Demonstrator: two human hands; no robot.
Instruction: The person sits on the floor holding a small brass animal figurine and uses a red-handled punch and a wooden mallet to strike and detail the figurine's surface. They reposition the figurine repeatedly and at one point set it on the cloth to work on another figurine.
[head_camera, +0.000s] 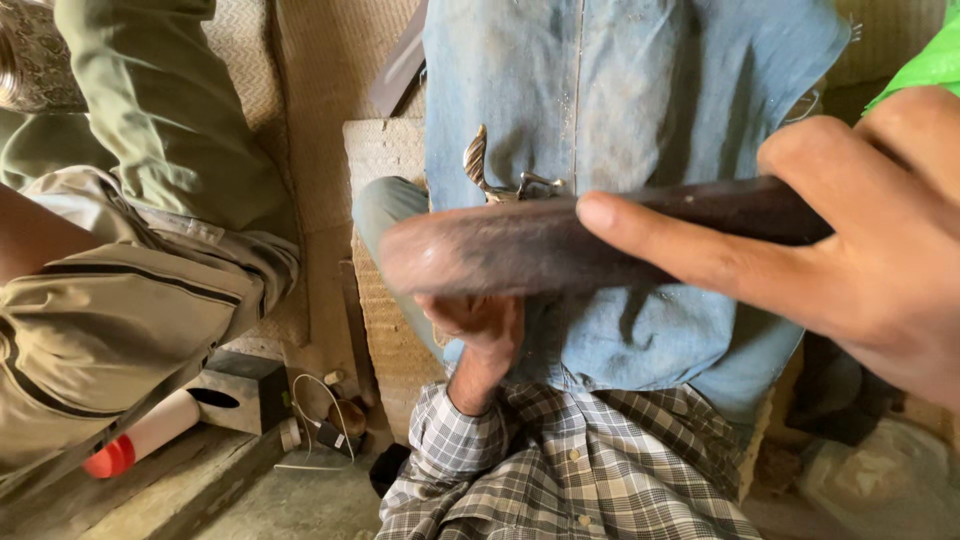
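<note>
My right hand (860, 250) fills the right side, close to the camera. It grips a long dark wooden stick (520, 245) that lies crosswise, with the forefinger stretched along it. The stick's rounded left end is blurred. Below the stick, my left hand (478, 335), in a grey checked sleeve, is curled into a fist over blue denim cloth (620, 90). A curved metal piece (490, 172) rises above the stick, in line with that fist. The stick hides where the two meet.
Another person in olive clothes (130, 250) sits at the left. On the floor below lie a white tube with a red cap (140, 440), a dark box (240, 385), a white wire loop (315, 420) and small bits. Woven matting (330, 70) covers the back.
</note>
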